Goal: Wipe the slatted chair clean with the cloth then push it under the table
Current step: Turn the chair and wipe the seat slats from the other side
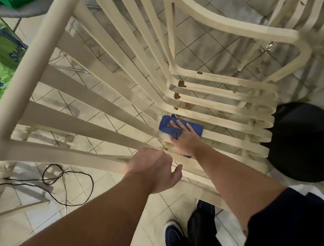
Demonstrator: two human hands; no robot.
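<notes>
A cream slatted chair (pixel 106 94) fills the view, its long back slats curving down into the seat slats, which carry brown stains and grime. A blue cloth (pixel 166 125) lies on the seat slats near the bend. My right hand (pixel 184 138) presses flat on the cloth with straight fingers. My left hand (pixel 153 169) grips the nearest slat at the chair's side, fingers curled over it and thumb out.
A black round object (pixel 301 140) stands on the floor at the right of the chair. A black cable (pixel 67 183) loops on the tiled floor at lower left. Green bags (pixel 4 64) sit at the left. My dark shoes (pixel 173 233) are below.
</notes>
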